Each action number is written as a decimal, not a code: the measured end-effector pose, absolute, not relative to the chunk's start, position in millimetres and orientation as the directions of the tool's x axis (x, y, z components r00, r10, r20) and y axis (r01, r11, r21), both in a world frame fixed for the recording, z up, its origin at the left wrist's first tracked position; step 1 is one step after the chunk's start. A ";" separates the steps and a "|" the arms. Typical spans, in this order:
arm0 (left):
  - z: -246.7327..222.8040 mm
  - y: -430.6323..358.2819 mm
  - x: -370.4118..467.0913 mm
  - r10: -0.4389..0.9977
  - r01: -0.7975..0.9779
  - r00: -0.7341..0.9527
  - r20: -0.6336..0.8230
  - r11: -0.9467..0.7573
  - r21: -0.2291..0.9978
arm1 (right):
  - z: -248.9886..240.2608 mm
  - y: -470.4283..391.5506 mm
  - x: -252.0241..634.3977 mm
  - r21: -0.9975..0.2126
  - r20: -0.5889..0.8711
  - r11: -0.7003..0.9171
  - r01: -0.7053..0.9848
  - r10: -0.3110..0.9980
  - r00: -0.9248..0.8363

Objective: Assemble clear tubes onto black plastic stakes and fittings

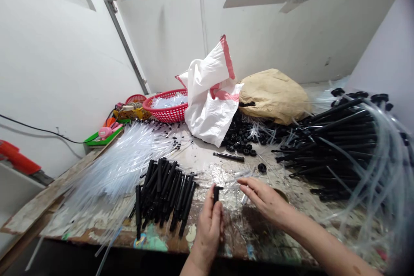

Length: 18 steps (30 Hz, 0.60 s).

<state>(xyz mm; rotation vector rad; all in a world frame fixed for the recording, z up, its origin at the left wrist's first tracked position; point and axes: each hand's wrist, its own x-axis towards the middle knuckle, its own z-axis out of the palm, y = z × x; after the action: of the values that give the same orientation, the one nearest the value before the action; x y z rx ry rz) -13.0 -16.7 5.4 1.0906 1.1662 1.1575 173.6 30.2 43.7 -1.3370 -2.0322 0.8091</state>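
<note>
My left hand (209, 224) is wrapped round a short black plastic tube (216, 195), held upright near the table's front edge. A small side spout juts from its top. To its right, my right hand (263, 198) reaches over the tabletop with its fingers stretched out towards the tube. Thin clear pieces lie under and beside its fingertips, and I see none firmly held. A pile of similar black tubes (166, 194) lies left of my left hand. One black tube (228, 157) rests alone farther back, with a round black cap (261, 167) to its right.
A large heap of clear thin tubes (113, 168) covers the left side. Black tubes with clear hoses (339, 138) are stacked at right. Behind stand a red basket (166, 114), a white sack (210, 99) and a brown bag (274, 95). Loose black caps (239, 138) lie before them.
</note>
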 end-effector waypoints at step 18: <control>22.7 41.6 -105.9 0.707 0.880 -0.269 0.654 -0.096 0.465 | 25.7 145.6 165.5 -0.358 0.065 0.194 0.914 0.981 -0.183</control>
<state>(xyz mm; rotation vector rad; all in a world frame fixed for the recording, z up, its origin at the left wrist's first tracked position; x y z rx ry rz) -105.9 41.6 22.7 2.0016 2.2318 1.4704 165.5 145.6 25.7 -1.8001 -2.1935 0.3451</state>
